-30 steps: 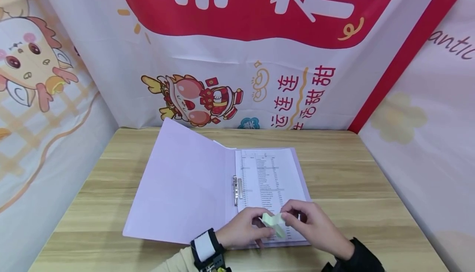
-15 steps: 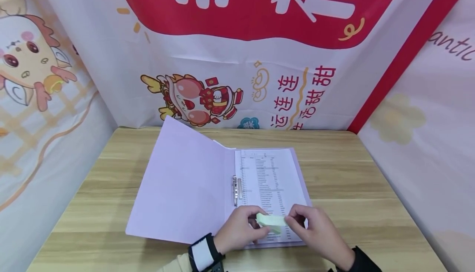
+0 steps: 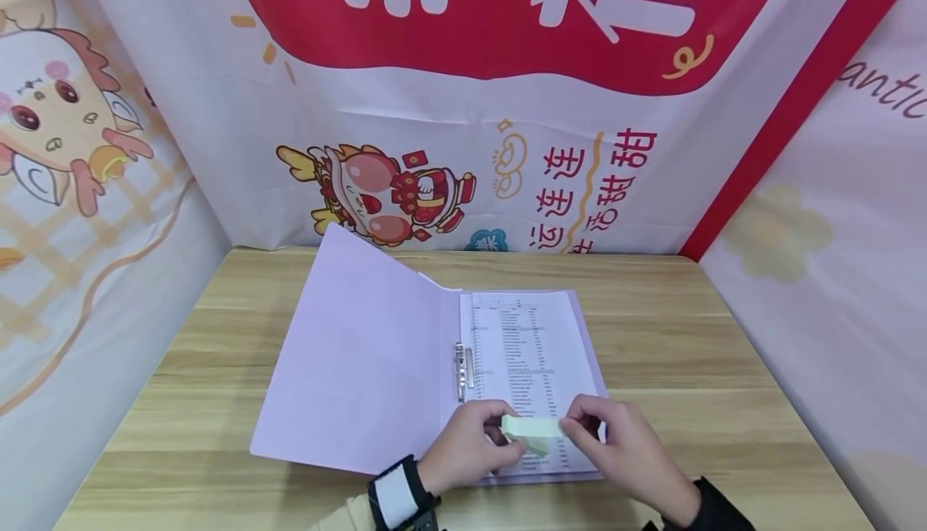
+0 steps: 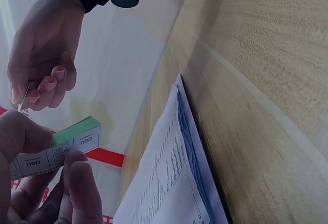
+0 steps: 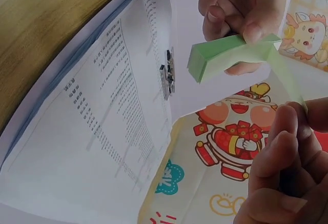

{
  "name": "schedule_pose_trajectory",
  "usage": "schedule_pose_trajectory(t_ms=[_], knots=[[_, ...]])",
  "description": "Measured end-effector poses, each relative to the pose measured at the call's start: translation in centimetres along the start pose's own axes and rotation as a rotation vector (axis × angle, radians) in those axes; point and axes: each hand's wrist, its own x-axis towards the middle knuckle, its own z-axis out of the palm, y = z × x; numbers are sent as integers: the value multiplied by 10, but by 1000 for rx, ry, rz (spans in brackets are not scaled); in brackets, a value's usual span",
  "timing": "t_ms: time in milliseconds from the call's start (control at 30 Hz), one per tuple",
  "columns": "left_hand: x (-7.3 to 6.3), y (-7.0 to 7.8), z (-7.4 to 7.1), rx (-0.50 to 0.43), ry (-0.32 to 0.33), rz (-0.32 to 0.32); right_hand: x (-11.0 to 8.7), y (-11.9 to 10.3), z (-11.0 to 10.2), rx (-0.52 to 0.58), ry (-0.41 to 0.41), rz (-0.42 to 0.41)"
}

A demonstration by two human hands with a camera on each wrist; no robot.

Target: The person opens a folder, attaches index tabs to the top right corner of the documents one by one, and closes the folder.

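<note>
My left hand (image 3: 471, 448) grips a narrow pad of pale green sticky notes (image 5: 218, 55) between thumb and fingers. Printed lettering shows on the pad's white backing in the left wrist view. With thumb and forefinger my right hand (image 3: 628, 449) pinches the free end of one green note (image 3: 537, 427). That note stretches between the two hands, lifted off the pad, its other end still at the pad under my left thumb. Both hands are over the lower part of a printed sheet (image 3: 500, 354) in an open lilac folder (image 3: 362, 370).
A metal clip (image 3: 460, 372) sits along the folder's spine, and the folder's left cover stands tilted up. The wooden table (image 3: 666, 338) runs back to a printed cloth (image 3: 434, 96), with more cloth at both sides.
The green note was bent and short between the hands; now it is drawn out straight to the right. My right hand has shifted slightly right. The folder's cover has moved a little rightward.
</note>
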Motion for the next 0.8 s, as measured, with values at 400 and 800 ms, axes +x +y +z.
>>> schedule_pose_trajectory(t_ms=[400, 800], knots=[[1, 3, -1, 29, -15, -13, -2, 2, -5, -5, 25, 4], [-4, -1, -1, 106, -6, -62, -3, 4, -14, 23, 119, 87]])
